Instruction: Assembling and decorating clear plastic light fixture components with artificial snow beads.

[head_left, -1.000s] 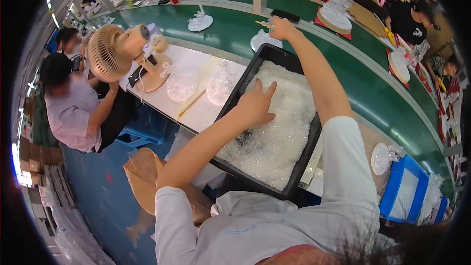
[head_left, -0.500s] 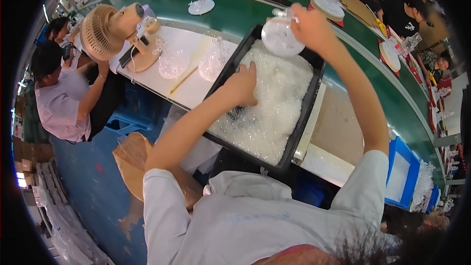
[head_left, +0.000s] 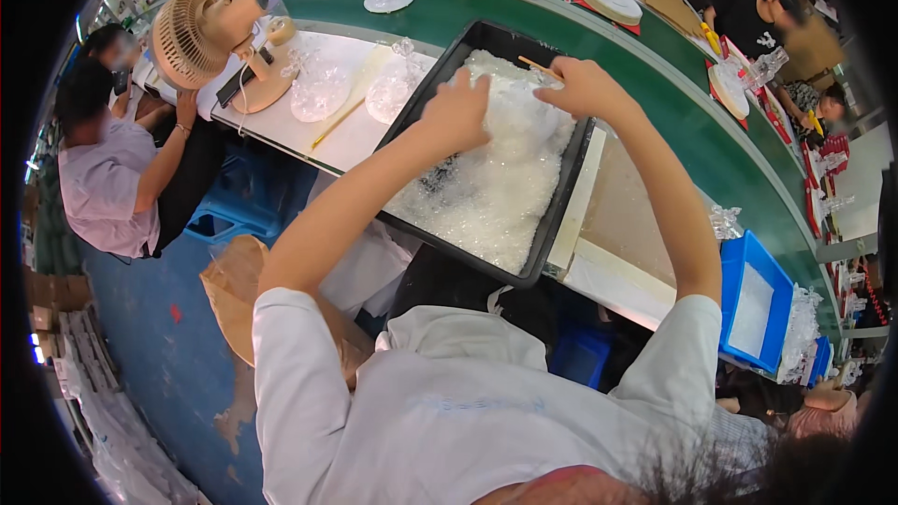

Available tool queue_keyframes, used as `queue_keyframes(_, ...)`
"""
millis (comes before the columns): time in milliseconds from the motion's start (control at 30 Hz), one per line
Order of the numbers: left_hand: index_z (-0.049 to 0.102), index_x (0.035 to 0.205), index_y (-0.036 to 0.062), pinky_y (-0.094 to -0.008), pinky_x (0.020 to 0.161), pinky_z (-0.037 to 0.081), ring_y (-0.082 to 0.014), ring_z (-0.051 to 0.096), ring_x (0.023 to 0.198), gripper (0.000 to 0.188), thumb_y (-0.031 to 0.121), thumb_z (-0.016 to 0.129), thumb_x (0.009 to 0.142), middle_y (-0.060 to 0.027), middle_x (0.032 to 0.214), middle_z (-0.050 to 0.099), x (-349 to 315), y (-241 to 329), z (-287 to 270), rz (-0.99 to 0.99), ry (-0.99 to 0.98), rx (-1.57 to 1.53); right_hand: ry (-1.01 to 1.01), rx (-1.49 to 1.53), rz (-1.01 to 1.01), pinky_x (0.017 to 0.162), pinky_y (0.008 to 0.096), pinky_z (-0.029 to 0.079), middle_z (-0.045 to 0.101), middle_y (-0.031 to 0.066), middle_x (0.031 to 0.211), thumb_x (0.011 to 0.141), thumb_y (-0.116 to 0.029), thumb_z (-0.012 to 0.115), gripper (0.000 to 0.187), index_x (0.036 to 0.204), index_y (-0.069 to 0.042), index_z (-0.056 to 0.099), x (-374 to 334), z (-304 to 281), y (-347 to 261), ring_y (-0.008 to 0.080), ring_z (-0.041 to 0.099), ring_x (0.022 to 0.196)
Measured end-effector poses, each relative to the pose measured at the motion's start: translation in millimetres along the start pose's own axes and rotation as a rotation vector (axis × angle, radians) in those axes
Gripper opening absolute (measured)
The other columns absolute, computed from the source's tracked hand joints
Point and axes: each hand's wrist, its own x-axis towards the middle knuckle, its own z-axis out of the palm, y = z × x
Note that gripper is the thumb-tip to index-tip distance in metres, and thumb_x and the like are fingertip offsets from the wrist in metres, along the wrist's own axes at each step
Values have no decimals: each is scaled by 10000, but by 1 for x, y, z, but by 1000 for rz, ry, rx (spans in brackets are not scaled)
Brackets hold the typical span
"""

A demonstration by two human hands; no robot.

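While my left hand presses flat and open on the heap of clear plastic pieces in the black tray, my right hand pinches a thin wooden stick just above the far end. The glittering pile lies directly beneath both hands, its long axis running away from me; left is nearer

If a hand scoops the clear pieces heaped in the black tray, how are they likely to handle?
The clear pieces lie loose and glossy, so they would probably slide and spill off the left hand. They look thin, probably light, perhaps brittle.
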Motion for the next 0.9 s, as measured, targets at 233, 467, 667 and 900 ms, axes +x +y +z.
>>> queue_keyframes(233,368,1326,6,-448,903,495,-448,577,1051,892,280,837,618,-293,1196,519,-20,-2,11,39,-320,-59,-15,-211,-727,819,399,496,673,108,935,608,-202,863,446,948,-42,621,12,-13,11,287,619,1004)
queue_keyframes(467,413,1282,38,-418,894,489,-399,591,1045,697,241,767,716,-274,1188,541,-22,19,9,52,-27,-386,-3,-326,-467,816,409,494,633,103,1074,591,-221,876,470,940,-40,619,-2,-9,17,296,586,1035)
queue_keyframes(667,554,1159,38,-409,899,476,-359,579,1063,431,219,676,788,-221,1147,558,-29,14,6,448,-641,-192,-8,-462,-752,840,409,492,628,112,1095,609,-216,857,420,916,-40,632,6,-13,13,310,588,1028)
queue_keyframes(900,608,1139,41,-436,897,480,-378,550,1105,352,187,604,818,-204,1150,568,-41,17,12,376,-413,-4,-96,-363,-554,699,400,510,656,154,776,727,-386,808,404,801,-20,654,-7,2,-6,327,641,791)
